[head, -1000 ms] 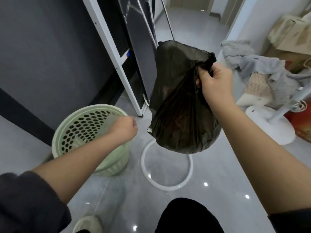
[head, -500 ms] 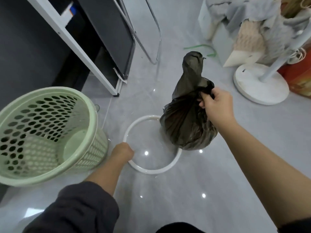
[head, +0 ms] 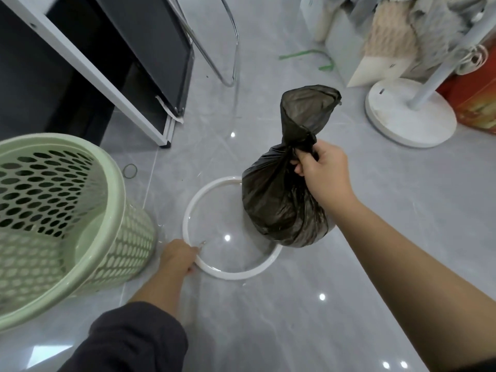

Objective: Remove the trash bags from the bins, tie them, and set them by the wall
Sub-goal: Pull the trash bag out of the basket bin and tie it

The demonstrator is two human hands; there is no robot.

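A dark, filled trash bag (head: 281,205) hangs by its gathered neck from my right hand (head: 324,175), its bottom over the far-right edge of a white plastic ring (head: 233,276) lying flat on the grey floor. The bag's open top stands up above my fist. My left hand (head: 178,257) is down at the ring's near-left edge with fingers curled on the rim. A pale green perforated bin (head: 61,210) stands at the left with no bag in it.
A white-framed black board (head: 128,76) and a chrome tube frame (head: 230,49) lean at the back left. A white round stand base (head: 410,111), draped cloths and a red box (head: 477,103) crowd the back right. A rubber band (head: 130,171) lies on the floor.
My left hand dropped from the green bin down to the white ring and took its rim. My right hand lowered the bag toward the floor, and the view tilted down.
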